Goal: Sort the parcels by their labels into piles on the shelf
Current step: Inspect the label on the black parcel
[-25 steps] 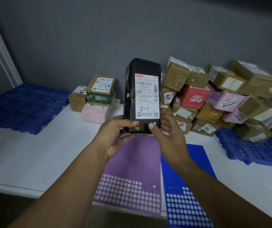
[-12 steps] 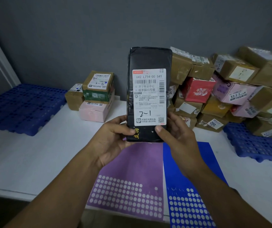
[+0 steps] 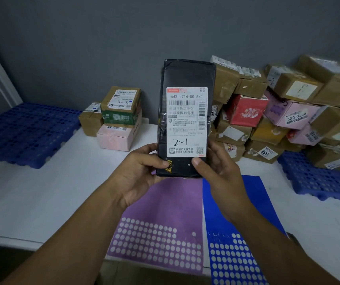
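Observation:
I hold a tall black parcel (image 3: pixel 185 79) upright in front of me, its white label marked "2-1" facing me. My left hand (image 3: pixel 142 171) grips its lower left edge with the thumb on the front. My right hand (image 3: pixel 218 171) grips its lower right edge the same way. Behind it to the left stands a small pile of parcels (image 3: pixel 117 118), the top one marked "3-3". A big heap of brown, red and pink parcels (image 3: pixel 278 112) lies at the back right.
The white shelf top (image 3: pixel 31 192) runs to a grey wall. A blue plastic pallet (image 3: pixel 25 132) lies at the left, another blue pallet (image 3: pixel 319 177) at the right. A purple sticker sheet (image 3: pixel 165 219) and a blue sticker sheet (image 3: pixel 237 243) lie near the front edge.
Both hands have lifted the black parcel up and closer to me, so its label now fills more of the view. The piles have not moved.

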